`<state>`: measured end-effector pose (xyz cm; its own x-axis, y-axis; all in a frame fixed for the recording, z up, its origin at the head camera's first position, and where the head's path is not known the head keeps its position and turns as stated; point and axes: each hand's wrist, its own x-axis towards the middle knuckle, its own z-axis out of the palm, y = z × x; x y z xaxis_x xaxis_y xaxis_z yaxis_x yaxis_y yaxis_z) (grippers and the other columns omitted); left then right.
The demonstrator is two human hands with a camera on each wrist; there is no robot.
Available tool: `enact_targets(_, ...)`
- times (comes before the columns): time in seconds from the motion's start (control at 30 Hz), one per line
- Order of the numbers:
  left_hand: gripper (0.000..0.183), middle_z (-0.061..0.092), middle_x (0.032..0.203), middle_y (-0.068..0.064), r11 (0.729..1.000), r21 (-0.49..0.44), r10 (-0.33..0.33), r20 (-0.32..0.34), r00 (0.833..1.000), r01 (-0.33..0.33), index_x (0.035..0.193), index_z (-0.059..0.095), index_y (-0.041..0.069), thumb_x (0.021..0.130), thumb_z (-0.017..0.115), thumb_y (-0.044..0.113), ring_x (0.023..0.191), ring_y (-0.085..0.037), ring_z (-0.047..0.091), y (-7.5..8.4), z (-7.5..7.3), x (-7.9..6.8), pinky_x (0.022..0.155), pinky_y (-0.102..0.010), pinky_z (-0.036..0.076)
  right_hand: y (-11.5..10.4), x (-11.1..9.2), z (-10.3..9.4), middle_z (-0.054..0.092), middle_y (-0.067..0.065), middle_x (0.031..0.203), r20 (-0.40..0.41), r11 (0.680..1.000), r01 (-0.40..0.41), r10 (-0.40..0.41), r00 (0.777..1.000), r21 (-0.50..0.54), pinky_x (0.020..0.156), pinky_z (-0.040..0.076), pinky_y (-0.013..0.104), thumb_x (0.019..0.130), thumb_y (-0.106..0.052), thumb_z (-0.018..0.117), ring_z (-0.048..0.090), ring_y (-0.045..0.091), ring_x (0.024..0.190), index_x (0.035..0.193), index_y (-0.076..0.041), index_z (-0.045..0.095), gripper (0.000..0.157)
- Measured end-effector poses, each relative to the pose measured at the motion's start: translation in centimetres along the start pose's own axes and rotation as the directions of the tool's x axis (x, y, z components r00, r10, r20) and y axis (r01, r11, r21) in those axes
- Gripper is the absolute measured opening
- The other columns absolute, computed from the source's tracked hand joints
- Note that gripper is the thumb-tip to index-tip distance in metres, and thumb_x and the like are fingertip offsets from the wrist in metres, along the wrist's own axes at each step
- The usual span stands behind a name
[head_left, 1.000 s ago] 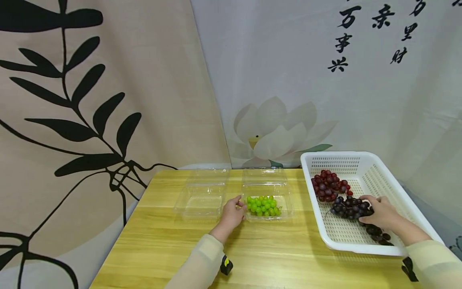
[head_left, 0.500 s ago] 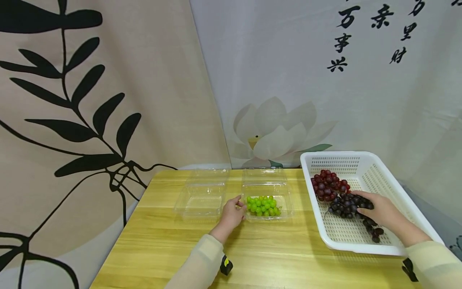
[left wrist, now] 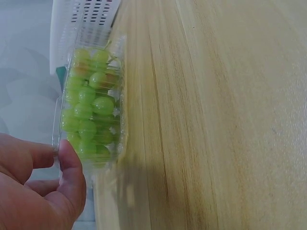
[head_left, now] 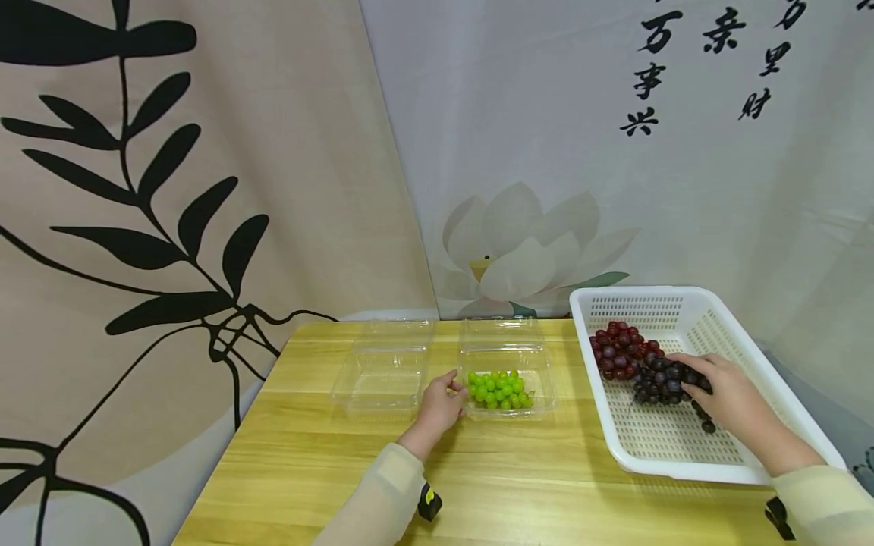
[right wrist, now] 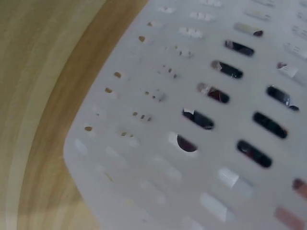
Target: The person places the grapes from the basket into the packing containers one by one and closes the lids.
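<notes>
My left hand (head_left: 440, 404) pinches the near left rim of a clear plastic clamshell box (head_left: 542, 387) between thumb and finger, plain in the left wrist view. A bunch of green grapes (left wrist: 86, 112) lies inside it, its lid open at the back. Over the white basket (head_left: 614, 447), my right hand (head_left: 727, 390) grips a bunch of black grapes (head_left: 665, 381), fingers on top and thumb at the near side. A few black grapes trail below the palm. Red grapes (head_left: 617, 351) lie just left of that bunch. The right wrist view has mostly the slotted basket wall (right wrist: 158, 124), hiding the grip.
A second clear clamshell box (head_left: 385, 379), lid open and nothing visible inside, stands left of the one with green grapes. Everything rests on a wooden table (head_left: 519, 478). Printed cloth (head_left: 307, 189) hangs behind the table.
My right hand has drawn the black grapes together and slightly up; the trailing end has moved away from the basket's near wall. The left hand has stayed at its box.
</notes>
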<state>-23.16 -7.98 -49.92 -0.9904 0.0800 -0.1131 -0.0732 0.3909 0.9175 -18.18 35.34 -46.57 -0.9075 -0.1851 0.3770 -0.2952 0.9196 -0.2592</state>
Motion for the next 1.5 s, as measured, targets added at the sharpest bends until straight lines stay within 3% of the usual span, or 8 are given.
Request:
enact_targets(0.17,0.053,0.053,0.1,-0.01,1.0,-0.004,-0.002,0.002,1.0,0.002,0.143,0.036,-0.004,0.094,0.055,0.003,0.056,-0.009,0.049,0.0,0.1,0.0,0.053,-0.025,0.052,-0.2,0.0,-0.3,0.059,0.027,0.099,-0.109,1.0,0.029,-0.029,0.994,-0.004,0.058,0.05,0.049,0.069,0.004,0.077,0.058,0.04,0.078,0.122,-0.006,0.057,0.058)
enact_targets(0.33,0.053,0.053,0.1,-0.009,1.0,-0.003,-0.004,0.003,1.0,0.004,0.143,0.036,-0.003,0.094,0.055,0.003,0.056,-0.009,0.049,0.1,0.1,0.0,0.055,-0.029,0.054,-0.7,0.2,-0.9,0.059,0.026,0.096,-0.184,1.0,0.01,-0.008,0.983,0.012,0.053,0.044,0.04,0.069,0.008,0.076,0.056,0.035,0.072,0.125,-0.006,0.058,0.061)
enact_targets(0.63,0.054,0.052,0.1,-0.009,1.0,-0.004,-0.004,-0.002,1.0,0.004,0.143,0.036,-0.004,0.093,0.056,0.002,0.058,-0.009,0.05,0.0,0.1,0.0,0.061,-0.037,0.057,-2.4,0.6,-2.1,0.058,0.029,0.105,-0.229,0.997,-0.041,0.056,0.972,0.072,0.068,0.043,0.057,0.073,0.008,0.072,0.053,0.045,0.089,0.131,-0.011,0.055,0.064)
enact_targets(1.03,0.055,0.051,0.099,-0.008,1.0,-0.013,-0.016,0.002,1.0,0.016,0.143,0.035,-0.003,0.093,0.056,0.002,0.06,-0.011,0.051,-0.2,0.1,0.1,0.062,-0.037,0.057,-5.2,1.5,-2.8,0.055,0.028,0.114,-0.301,0.974,-0.099,0.159,0.94,0.206,0.076,0.04,0.064,0.081,0.002,0.07,0.051,0.049,0.099,0.133,-0.013,0.055,0.056)
enact_targets(1.13,0.055,0.051,0.1,-0.008,1.0,-0.015,-0.018,0.007,1.0,0.018,0.144,0.035,-0.002,0.093,0.056,0.002,0.059,-0.01,0.051,-0.2,0.0,0.1,0.063,-0.037,0.057,-6.0,1.8,-3.2,0.055,0.026,0.117,-0.323,0.968,-0.11,0.181,0.929,0.225,0.073,0.049,0.038,0.082,0.0,0.071,0.052,0.047,0.101,0.133,-0.015,0.055,0.056)
enact_targets(1.2,0.055,0.052,0.1,-0.009,1.0,-0.019,-0.016,0.008,1.0,0.016,0.144,0.035,-0.003,0.093,0.056,0.002,0.059,-0.011,0.051,-0.2,0.0,0.1,0.063,-0.038,0.057,-6.7,2.1,-3.4,0.055,0.026,0.119,-0.338,0.965,-0.105,0.185,0.923,0.241,0.064,0.043,0.02,0.082,-0.002,0.071,0.053,0.044,0.099,0.133,-0.016,0.056,0.055)
enact_targets(1.27,0.055,0.052,0.1,-0.009,1.0,-0.023,-0.015,0.006,1.0,0.015,0.144,0.035,-0.003,0.093,0.056,0.002,0.059,-0.011,0.052,-0.1,-0.1,0.1,0.063,-0.038,0.057,-7.4,2.4,-3.5,0.057,0.025,0.118,-0.356,0.962,-0.091,0.182,0.917,0.258,0.057,0.031,0.009,0.081,-0.002,0.072,0.053,0.04,0.097,0.132,-0.017,0.057,0.055)
enact_targets(1.5,0.054,0.052,0.1,-0.008,1.0,-0.012,-0.015,0.004,1.0,0.015,0.143,0.035,-0.003,0.093,0.056,0.002,0.059,-0.01,0.052,-0.1,0.0,0.2,0.061,-0.035,0.057,-9.1,3.3,-3.5,0.058,0.022,0.116,-0.374,0.954,-0.069,0.18,0.91,0.291,0.065,0.034,0.006,0.081,-0.002,0.072,0.054,0.037,0.1,0.13,-0.017,0.059,0.052)
